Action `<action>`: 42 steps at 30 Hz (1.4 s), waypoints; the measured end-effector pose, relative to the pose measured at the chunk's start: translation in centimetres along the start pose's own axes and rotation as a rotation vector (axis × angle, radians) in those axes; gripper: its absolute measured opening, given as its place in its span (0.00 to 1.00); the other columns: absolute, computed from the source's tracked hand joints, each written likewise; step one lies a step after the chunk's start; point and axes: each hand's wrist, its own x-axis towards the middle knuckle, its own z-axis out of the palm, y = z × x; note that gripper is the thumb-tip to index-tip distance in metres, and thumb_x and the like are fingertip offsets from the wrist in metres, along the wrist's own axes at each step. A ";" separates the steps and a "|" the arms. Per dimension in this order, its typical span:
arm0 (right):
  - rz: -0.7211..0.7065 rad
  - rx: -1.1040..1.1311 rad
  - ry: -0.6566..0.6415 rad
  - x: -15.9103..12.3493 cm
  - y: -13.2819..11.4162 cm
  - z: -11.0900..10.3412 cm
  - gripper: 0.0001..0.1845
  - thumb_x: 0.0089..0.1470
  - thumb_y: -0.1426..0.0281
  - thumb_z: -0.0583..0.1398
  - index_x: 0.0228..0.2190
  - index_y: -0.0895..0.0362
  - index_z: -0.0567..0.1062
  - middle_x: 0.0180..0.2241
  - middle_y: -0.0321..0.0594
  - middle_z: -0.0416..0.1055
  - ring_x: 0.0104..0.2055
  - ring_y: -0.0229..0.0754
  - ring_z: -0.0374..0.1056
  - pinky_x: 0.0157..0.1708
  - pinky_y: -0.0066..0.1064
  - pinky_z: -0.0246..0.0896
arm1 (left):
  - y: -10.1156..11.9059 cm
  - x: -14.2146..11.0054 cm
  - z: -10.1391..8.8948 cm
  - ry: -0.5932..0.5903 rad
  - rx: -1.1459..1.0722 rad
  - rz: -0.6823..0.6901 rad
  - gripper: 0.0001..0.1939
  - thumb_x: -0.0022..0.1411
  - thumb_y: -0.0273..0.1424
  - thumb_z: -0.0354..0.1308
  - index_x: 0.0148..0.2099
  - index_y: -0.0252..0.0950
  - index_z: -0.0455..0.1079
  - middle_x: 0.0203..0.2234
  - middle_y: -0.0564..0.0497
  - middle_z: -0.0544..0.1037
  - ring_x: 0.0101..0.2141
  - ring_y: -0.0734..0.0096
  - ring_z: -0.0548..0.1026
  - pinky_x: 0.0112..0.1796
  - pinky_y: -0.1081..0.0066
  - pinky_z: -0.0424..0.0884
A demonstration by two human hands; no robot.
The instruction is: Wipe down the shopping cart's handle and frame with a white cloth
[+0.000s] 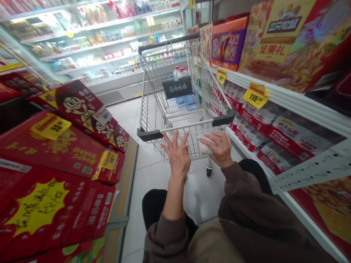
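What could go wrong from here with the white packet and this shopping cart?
The white packet under the right grip, at the wire end of the shopping cart, might slip to the floor. The left grip is open, apparently off the cart, so the cart could roll on its casters toward the stacked red boxes.

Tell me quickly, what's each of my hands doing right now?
Left hand: open, fingers spread, holding nothing, by the silver wire shopping cart.
Right hand: closed, holding a small white wrapped packet.
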 end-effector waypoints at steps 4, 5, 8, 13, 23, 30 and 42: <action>-0.081 -0.039 0.102 0.6 1.2 0.7 0.12 0.58 0.70 0.62 0.44 0.48 0.79 0.46 0.38 0.78 0.53 0.48 0.64 0.55 0.44 0.54 | -0.7 0.9 0.9 0.051 0.047 0.034 0.26 0.74 0.41 0.37 0.67 0.46 0.63 0.68 0.44 0.57 0.71 0.43 0.30 0.64 0.31 0.36; -0.106 -0.036 0.084 0.4 1.4 1.0 0.11 0.57 0.71 0.62 0.43 0.49 0.79 0.45 0.38 0.78 0.52 0.47 0.65 0.54 0.43 0.55 | -0.8 1.1 1.1 0.057 0.053 0.037 0.26 0.74 0.40 0.37 0.67 0.45 0.64 0.68 0.44 0.58 0.71 0.44 0.30 0.64 0.31 0.37; -0.138 -0.019 -0.039 -0.4 2.3 1.1 0.11 0.56 0.74 0.63 0.41 0.50 0.79 0.44 0.37 0.78 0.50 0.45 0.65 0.52 0.41 0.55 | -1.3 1.7 1.3 0.048 0.062 0.049 0.26 0.74 0.40 0.37 0.67 0.45 0.64 0.67 0.44 0.59 0.71 0.45 0.30 0.65 0.33 0.37; -0.113 -0.081 0.020 0.6 4.5 0.6 0.19 0.53 0.77 0.62 0.45 0.48 0.78 0.47 0.37 0.78 0.53 0.47 0.65 0.55 0.43 0.54 | -1.8 2.4 1.5 0.036 0.084 0.055 0.25 0.73 0.38 0.39 0.67 0.46 0.63 0.67 0.44 0.59 0.71 0.43 0.31 0.64 0.31 0.41; -0.186 -0.057 -0.080 0.3 8.4 0.3 0.16 0.53 0.73 0.65 0.45 0.50 0.78 0.46 0.39 0.78 0.51 0.48 0.65 0.52 0.43 0.55 | -2.2 4.1 1.2 -0.068 0.063 0.022 0.27 0.74 0.41 0.35 0.68 0.48 0.61 0.68 0.45 0.58 0.71 0.43 0.32 0.64 0.33 0.45; -0.215 -0.027 -0.120 0.5 10.5 -0.3 0.13 0.54 0.70 0.65 0.43 0.51 0.79 0.45 0.38 0.78 0.51 0.47 0.65 0.52 0.41 0.56 | -2.5 5.1 1.4 -0.049 0.063 0.016 0.28 0.73 0.43 0.34 0.67 0.48 0.62 0.65 0.46 0.62 0.71 0.47 0.36 0.67 0.39 0.42; 0.050 0.063 -0.051 -1.5 12.4 1.6 0.20 0.49 0.76 0.60 0.44 0.50 0.79 0.47 0.38 0.76 0.50 0.48 0.65 0.52 0.41 0.59 | -3.5 5.9 2.0 -0.091 0.179 0.036 0.26 0.74 0.39 0.35 0.69 0.52 0.58 0.65 0.47 0.61 0.70 0.46 0.38 0.65 0.42 0.52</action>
